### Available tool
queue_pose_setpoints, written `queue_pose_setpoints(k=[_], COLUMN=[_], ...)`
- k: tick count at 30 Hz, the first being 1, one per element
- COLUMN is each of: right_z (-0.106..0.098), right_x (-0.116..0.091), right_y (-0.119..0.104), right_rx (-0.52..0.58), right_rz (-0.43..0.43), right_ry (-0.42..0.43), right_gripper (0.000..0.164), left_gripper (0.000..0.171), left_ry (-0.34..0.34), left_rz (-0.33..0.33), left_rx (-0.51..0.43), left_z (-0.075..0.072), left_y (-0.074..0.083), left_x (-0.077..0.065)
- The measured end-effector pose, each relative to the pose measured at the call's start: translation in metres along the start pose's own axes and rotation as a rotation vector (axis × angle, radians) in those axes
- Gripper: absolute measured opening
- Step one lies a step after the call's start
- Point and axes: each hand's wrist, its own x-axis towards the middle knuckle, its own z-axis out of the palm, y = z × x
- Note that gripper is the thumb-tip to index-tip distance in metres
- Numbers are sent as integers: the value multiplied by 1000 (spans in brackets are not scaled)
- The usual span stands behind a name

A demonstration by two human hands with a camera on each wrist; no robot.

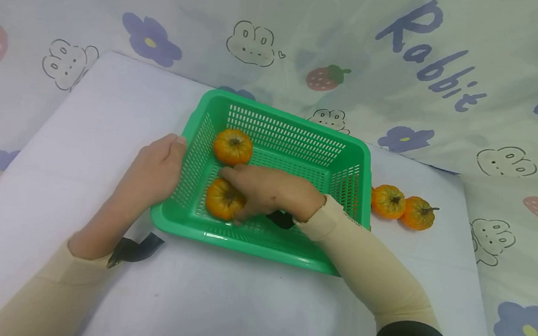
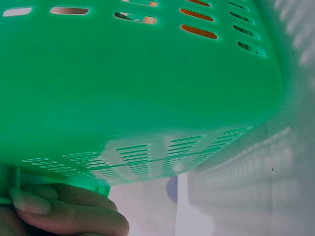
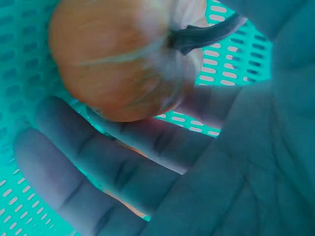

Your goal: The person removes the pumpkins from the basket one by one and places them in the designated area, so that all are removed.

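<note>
A green plastic basket [image 1: 262, 250] with slotted walls stands on the table. My left hand [image 1: 156, 169] grips its left rim, and in the left wrist view the curled fingers [image 2: 74, 216] show beside the outer wall. Inside, at the left end, are two small orange pumpkins: a far pumpkin [image 1: 233, 147] and a near pumpkin [image 1: 222, 200]. Over the near one reaches my right hand [image 1: 272, 189], fingers on its far side and thumb on its near side. In the right wrist view those fingers [image 3: 123, 167] lie extended beside a pumpkin [image 3: 118, 59] with a dark stem.
On the table right of the basket sit an orange pumpkin [image 1: 388, 202] and another pumpkin [image 1: 418, 213] with its stem pointing right; a sliver of a third shows at the basket's wall. A printed curtain [image 1: 283, 9] hangs behind the white table [image 1: 218, 307]. Black straps hang at both wrists.
</note>
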Motion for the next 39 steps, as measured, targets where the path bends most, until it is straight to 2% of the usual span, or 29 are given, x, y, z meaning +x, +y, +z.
queue_pose_setpoints(k=[5,17,31,39], right_z=[0,-1,-1,-3], right_x=[-1,-2,0,2], right_y=[-1,-1,0,0], right_rx=[-27,-57,-25,-42], right_rz=[21,60,30,-13], right_ry=[-23,-12,32,56], right_gripper=[79,66,52,60], left_gripper=[56,58,57,56], left_ry=[0,-9,-11,-3], left_rz=[1,-6,-1,6], left_rx=[-3,-15,-13,-19], left_z=[0,0,0,0], left_y=[0,0,0,0], left_x=[0,-1,-2,0])
